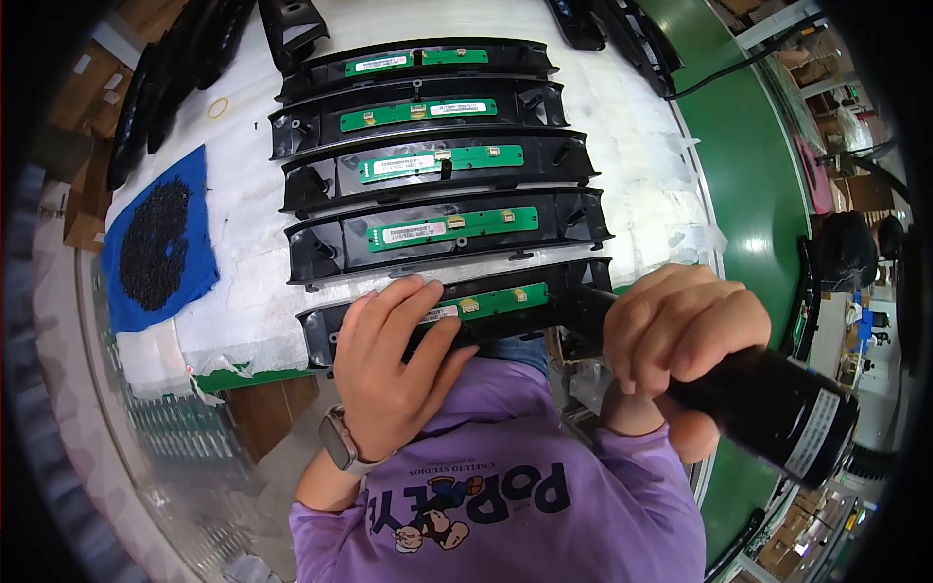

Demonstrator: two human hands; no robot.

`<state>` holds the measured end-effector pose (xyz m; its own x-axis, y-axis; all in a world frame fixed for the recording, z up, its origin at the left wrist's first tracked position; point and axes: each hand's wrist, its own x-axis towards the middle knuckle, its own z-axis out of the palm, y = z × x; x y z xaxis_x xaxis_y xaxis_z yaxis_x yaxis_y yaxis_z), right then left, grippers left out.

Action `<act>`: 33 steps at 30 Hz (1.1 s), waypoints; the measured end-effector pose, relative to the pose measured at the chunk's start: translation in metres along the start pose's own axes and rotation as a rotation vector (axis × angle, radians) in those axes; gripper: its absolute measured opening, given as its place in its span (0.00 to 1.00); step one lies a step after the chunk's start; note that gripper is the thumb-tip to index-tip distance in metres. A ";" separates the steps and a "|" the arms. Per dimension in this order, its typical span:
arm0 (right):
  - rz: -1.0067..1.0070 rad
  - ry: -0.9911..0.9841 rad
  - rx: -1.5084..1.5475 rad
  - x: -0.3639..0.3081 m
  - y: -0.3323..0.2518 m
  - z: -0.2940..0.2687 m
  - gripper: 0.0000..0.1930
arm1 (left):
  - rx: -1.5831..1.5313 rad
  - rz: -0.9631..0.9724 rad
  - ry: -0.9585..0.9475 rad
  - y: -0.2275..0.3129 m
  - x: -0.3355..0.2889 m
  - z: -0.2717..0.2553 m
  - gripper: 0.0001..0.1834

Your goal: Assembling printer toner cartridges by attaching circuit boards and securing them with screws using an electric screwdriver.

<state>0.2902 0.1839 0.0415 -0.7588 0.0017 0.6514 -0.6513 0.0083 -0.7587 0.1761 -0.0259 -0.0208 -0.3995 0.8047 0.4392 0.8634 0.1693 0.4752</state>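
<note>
Across the white-covered table lies a column of long black plastic panels, each with a green circuit board set in it. My left hand is laid over the left part of the nearest panel, fingers across its board and thumb by its near edge, holding it. My right hand is wrapped around a thick black electric screwdriver, tilted with its front end at the right end of that panel. The tool's tip and whatever it touches are hidden from me.
A blue cloth with a pile of small black screws lies at the left. More black parts are stacked at the far left, others at the far right. A green surface runs along the right.
</note>
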 end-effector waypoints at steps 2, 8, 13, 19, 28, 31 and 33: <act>-0.002 -0.001 0.005 0.001 0.000 -0.002 0.21 | -0.013 0.017 0.017 0.000 0.000 0.001 0.16; -0.006 -0.008 -0.036 0.003 0.001 0.001 0.23 | -0.018 0.038 0.048 -0.002 -0.001 0.002 0.17; -0.042 0.025 0.092 -0.001 0.004 -0.003 0.22 | -0.006 0.046 0.047 -0.001 0.000 0.001 0.17; -0.052 -0.034 -0.012 0.003 0.003 -0.001 0.23 | 0.011 0.052 0.036 -0.001 -0.003 0.002 0.16; -0.018 -0.067 -0.015 0.006 0.004 0.002 0.23 | 0.016 0.059 0.054 -0.003 -0.005 0.005 0.16; -0.010 -0.091 -0.010 0.009 0.005 0.002 0.23 | 0.028 0.059 0.067 -0.004 -0.005 0.007 0.17; -0.017 -0.127 -0.005 0.009 0.006 0.003 0.23 | 0.042 0.061 0.085 -0.005 -0.006 0.008 0.17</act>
<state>0.2795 0.1813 0.0433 -0.7425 -0.1254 0.6580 -0.6644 0.0120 -0.7473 0.1763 -0.0272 -0.0315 -0.3693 0.7632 0.5303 0.8984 0.1471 0.4139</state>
